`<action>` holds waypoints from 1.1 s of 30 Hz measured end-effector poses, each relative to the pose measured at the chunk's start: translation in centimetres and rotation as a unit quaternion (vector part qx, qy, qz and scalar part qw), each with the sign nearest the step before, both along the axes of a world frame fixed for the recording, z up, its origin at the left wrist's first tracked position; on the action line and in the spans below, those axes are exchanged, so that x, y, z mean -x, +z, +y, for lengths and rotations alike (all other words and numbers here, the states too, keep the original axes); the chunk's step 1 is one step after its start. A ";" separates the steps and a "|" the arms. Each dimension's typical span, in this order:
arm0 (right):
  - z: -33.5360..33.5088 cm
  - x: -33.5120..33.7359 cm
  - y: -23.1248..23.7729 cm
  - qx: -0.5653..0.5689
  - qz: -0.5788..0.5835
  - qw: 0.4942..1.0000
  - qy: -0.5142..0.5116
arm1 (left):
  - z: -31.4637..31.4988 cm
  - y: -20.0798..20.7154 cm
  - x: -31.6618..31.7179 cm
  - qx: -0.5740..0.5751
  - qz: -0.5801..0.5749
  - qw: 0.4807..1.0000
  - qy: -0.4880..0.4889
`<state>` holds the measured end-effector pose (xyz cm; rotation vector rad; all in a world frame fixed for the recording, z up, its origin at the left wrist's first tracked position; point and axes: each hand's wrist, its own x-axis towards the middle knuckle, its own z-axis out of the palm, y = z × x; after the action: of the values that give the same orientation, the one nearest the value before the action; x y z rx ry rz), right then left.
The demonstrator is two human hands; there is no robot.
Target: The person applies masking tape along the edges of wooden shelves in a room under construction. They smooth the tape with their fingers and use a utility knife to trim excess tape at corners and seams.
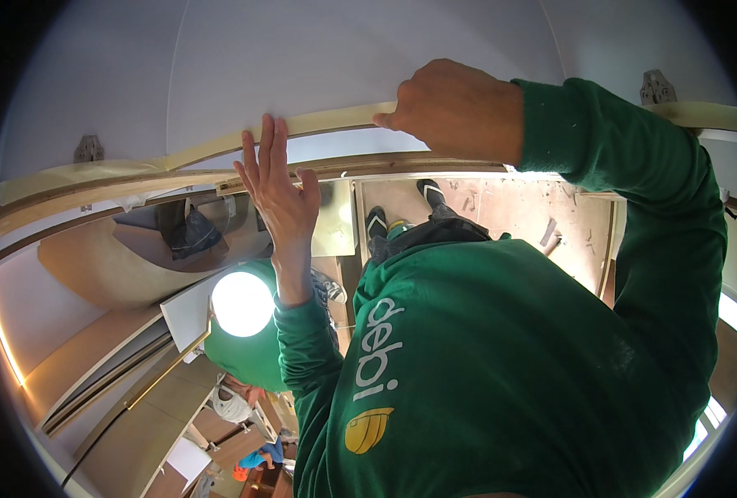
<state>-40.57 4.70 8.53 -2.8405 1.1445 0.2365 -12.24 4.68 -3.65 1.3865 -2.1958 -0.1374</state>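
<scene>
I see a pale cream strip (335,121), long, narrow, along the white panel's (318,50) edge. Hands apart: left hand (281,191) spread, fingertips at it; right hand (460,109) curled, pinching or not, can't tell.

Two hinges (657,87), one round lamp (242,305)

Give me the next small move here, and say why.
Probably slide the right hand toward the left hand, pressing lightly along the pale strip: one right fingertip appears to rest on that strip, and the left hand's fingers cross it farther left.
</scene>
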 end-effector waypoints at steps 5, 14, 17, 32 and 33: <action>0.1 0.0 -0.1 0.003 -0.006 1.000 -0.002 | 0.1 0.0 0.0 -0.002 0.000 1.000 0.000; 0.3 -0.2 0.0 0.004 0.002 1.000 -0.005 | 0.1 -0.1 0.0 0.003 -0.004 1.000 0.001; 0.3 0.0 -0.1 0.003 -0.003 1.000 -0.003 | 0.1 -0.2 0.1 0.004 -0.008 1.000 0.002; 0.4 -0.3 -0.6 0.027 -0.034 0.999 0.005 | 0.5 0.2 0.6 0.022 -0.066 0.997 0.013; 0.4 -0.2 -0.7 0.035 -0.040 0.998 0.013 | 0.8 0.2 1.5 0.013 -0.083 0.996 -0.007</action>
<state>-40.35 5.10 7.87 -2.8985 1.1222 0.0834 -13.75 5.44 -3.44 1.4139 -2.3329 0.0032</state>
